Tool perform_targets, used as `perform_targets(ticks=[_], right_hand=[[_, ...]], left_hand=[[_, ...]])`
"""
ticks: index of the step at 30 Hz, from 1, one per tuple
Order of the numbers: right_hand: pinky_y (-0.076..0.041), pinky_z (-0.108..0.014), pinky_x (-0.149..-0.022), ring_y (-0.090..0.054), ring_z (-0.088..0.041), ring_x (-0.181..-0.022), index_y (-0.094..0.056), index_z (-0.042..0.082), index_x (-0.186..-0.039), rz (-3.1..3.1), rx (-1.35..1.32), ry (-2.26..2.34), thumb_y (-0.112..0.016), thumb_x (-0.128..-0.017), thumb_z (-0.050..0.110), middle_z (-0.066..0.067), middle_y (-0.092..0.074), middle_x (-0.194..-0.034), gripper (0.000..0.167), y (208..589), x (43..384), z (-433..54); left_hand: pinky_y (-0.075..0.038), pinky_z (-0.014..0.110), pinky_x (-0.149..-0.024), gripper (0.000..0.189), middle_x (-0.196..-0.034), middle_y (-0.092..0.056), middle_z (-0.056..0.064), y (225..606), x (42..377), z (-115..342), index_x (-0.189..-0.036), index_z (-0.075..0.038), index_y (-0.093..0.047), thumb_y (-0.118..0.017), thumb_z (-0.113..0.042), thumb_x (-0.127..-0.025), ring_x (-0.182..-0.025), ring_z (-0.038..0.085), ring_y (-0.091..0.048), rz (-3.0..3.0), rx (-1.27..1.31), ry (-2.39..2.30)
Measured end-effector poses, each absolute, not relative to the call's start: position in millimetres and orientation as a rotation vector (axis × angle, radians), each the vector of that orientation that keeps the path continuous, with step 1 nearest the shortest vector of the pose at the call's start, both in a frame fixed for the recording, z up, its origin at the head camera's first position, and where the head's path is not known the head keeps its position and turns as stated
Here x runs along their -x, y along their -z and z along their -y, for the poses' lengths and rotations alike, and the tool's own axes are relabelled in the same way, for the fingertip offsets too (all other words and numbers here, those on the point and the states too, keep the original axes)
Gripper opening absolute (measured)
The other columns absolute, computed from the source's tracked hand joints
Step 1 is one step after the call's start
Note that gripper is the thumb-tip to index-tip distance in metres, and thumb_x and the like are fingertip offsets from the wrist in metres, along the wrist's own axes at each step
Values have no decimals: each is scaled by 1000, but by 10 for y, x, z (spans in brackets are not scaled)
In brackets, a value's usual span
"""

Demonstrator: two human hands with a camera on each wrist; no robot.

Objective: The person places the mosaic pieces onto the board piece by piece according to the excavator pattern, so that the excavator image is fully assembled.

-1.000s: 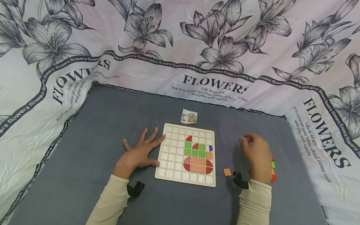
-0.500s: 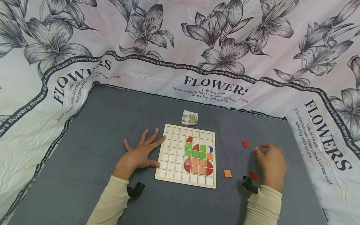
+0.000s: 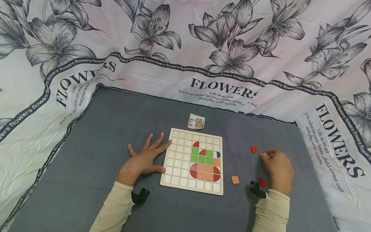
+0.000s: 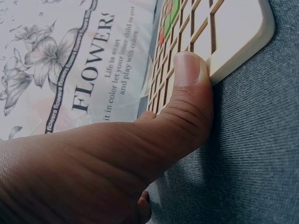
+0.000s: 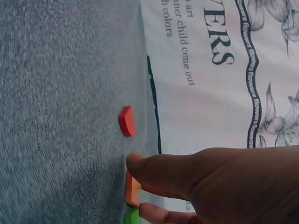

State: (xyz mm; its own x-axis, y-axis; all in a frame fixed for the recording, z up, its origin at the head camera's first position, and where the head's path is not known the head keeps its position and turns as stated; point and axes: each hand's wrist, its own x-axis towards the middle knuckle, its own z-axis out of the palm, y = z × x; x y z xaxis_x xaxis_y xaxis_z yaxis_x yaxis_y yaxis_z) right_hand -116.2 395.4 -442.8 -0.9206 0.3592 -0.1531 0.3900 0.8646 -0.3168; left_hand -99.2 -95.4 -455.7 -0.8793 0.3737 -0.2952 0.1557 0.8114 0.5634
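Observation:
A pale wooden grid board (image 3: 176, 161) lies on the grey cloth, with red, green, orange and blue tiles in its right half. Spread flat on the cloth, my left hand (image 3: 142, 164) touches the board's left edge with a fingertip and the thumb (image 4: 189, 88). To the right of the board, my right hand (image 3: 278, 169) pinches an orange square tile (image 3: 265, 156) between thumb and fingers, low over the cloth. Part of a green tile (image 5: 132, 216) shows close beside it. The hand hides whatever lies beneath its palm.
A small printed pattern card (image 3: 196, 121) lies behind the board. Another orange square tile (image 3: 235, 179) sits right of the board. Loose red tiles lie near the right hand, one farther back (image 3: 253, 149) and one by the wrist (image 3: 262, 182). Flower-printed cloth (image 3: 220, 90) rises behind.
My right hand moved right and toward me, uncovering a red tile farther back, then took hold of an orange tile. The left hand has stayed at the board's edge.

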Motion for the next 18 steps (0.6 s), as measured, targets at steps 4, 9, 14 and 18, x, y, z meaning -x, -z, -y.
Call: perform_targets(ticks=[4, 9, 14, 18], right_hand=[[-51, -66, -81, -63, -53, -108, -68, 1, -130, -2968, -577, 532, -69, -100, 33, -31, -66, -125, 43, 4444, 1189, -3895], [-50, -68, -85, -60, -57, -112, -67, 1, -129, -2966, -603, 541, -68, -101, 29, -35, -61, -127, 40, 4440, 1192, -3838], [-49, -70, -86, -57, -59, -115, -66, 3, -130, -2927, -654, 527, -66, -102, 30, -38, -57, -129, 39, 4437, 1196, -3811], [-50, -67, -81, -59, -57, -110, -66, 5, -129, -2921, -651, 524, -63, -101, 28, -38, -60, -128, 37, 4442, 1203, -3791]], left_hand=[[20, 91, -101, 107, -179, -4, -2, 4567, 996, 960, -170, -35, -26, -88, -40, -82, -164, 36, 10, -2601, -404, -748], [19, 91, -101, 107, -179, -5, -1, 4554, 992, 953, -170, -34, -26, -89, -40, -82, -164, 37, 10, -2604, -406, -751], [18, 92, -101, 106, -179, -7, 0, 4542, 989, 954, -169, -33, -28, -88, -41, -82, -164, 38, 8, -2607, -409, -754], [17, 92, -100, 106, -179, -9, 1, 4539, 983, 959, -169, -32, -29, -88, -41, -82, -164, 39, 6, -2611, -413, -757]])
